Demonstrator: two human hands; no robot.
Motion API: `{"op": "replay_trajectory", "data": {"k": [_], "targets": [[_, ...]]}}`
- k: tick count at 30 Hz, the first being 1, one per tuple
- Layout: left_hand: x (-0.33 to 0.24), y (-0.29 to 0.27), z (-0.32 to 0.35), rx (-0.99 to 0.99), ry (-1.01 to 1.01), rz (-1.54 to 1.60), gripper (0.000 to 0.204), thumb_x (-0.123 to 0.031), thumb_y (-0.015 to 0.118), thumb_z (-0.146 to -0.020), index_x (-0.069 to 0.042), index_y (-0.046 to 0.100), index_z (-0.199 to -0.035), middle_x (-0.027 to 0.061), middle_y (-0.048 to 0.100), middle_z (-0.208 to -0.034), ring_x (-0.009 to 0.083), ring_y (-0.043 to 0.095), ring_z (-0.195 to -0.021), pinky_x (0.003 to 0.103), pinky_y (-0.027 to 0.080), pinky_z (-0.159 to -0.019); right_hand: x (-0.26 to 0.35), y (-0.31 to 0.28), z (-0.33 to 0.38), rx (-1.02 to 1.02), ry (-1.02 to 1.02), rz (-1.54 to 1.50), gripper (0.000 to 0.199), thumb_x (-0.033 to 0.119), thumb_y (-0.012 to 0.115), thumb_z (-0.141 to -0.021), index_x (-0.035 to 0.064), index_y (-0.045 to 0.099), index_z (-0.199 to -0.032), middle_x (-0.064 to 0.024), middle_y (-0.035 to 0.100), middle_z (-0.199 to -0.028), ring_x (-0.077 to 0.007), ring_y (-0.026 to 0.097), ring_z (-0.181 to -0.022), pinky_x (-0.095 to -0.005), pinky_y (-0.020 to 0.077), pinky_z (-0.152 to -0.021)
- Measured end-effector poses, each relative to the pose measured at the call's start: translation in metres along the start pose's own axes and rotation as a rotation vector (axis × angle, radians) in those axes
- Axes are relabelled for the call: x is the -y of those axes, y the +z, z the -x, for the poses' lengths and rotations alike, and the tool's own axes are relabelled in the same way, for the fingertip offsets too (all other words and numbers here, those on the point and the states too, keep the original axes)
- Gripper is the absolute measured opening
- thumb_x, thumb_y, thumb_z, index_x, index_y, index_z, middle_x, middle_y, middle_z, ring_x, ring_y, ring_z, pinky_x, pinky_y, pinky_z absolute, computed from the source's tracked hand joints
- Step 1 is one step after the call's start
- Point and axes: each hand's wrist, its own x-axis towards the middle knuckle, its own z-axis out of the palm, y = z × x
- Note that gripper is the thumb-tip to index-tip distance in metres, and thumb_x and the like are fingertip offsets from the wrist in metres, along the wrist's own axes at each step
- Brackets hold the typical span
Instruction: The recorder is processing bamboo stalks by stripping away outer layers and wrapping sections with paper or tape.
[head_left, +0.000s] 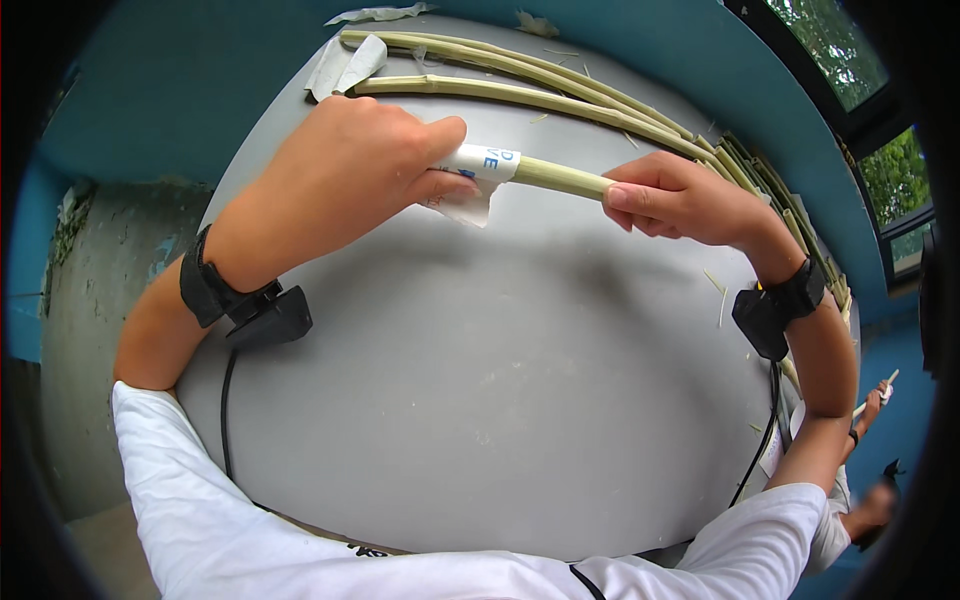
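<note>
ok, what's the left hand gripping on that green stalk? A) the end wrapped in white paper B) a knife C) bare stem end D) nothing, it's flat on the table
A: the left hand closes round the white paper wrap on the end of the green stalk, while the right hand pinches the bare stem further along, above the grey table.

Stalk (560,178) end hidden inside left hand (350,165) and paper wrap (482,162). Far stalk tips lost at right frame rim. Other person's hand (868,405) lower right, too small to read.
</note>
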Motion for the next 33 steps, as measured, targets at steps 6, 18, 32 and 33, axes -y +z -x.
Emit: {"op": "replay_trajectory", "data": {"k": [6, 18, 32, 33], "targets": [[0.004, 0.000, -0.002, 0.176, -0.135, 0.258, 0.040, -0.043, 0.070, -0.096, -0.007, 0.054, -0.087, 0.0115, 0.058, -0.064, 0.0322, 0.055, -0.058, 0.041, 0.041, -0.056, -0.009, 0.023, -0.007, -0.997, -0.606, 1.069, 0.035, 0.043, 0.069, -0.098, 0.0098, 0.064, -0.088, -0.0049, 0.057, -0.061, -0.0260, 0.047, -0.051, -0.0367, 0.0368, -0.051], [0.004, 0.002, 0.006, 0.061, -0.028, 0.050, 0.040, -0.043, 0.070, -0.096, -0.008, 0.054, -0.088, 0.0113, 0.056, -0.062, 0.0317, 0.053, -0.055, 0.042, 0.040, -0.054, -0.011, 0.021, -0.006, -0.676, -0.442, 0.675, 0.045, 0.050, 0.061, -0.103, 0.0092, 0.060, -0.085, 0.0002, 0.048, -0.059, -0.0163, 0.047, -0.050, -0.0341, 0.0356, -0.049], [0.000, -0.005, 0.004, 0.008, 0.065, -0.062, 0.041, -0.045, 0.067, -0.099, -0.008, 0.056, -0.088, 0.0118, 0.056, -0.062, 0.0293, 0.052, -0.055, 0.040, 0.039, -0.055, -0.002, 0.022, 0.009, -0.333, -0.173, 0.339, 0.041, 0.043, 0.065, -0.103, 0.0080, 0.059, -0.082, -0.0002, 0.043, -0.057, -0.0153, 0.041, -0.048, -0.0322, 0.0351, -0.050], [-0.002, -0.008, 0.002, 0.155, -0.034, 0.082, 0.041, -0.045, 0.066, -0.100, -0.007, 0.056, -0.087, 0.0117, 0.056, -0.062, 0.0290, 0.051, -0.055, 0.039, 0.039, -0.055, -0.005, 0.026, 0.007, -0.578, -0.346, 0.713, 0.039, 0.042, 0.068, -0.101, 0.0094, 0.060, -0.083, -0.0013, 0.046, -0.056, -0.0183, 0.043, -0.046, -0.0326, 0.0369, -0.048]]}}
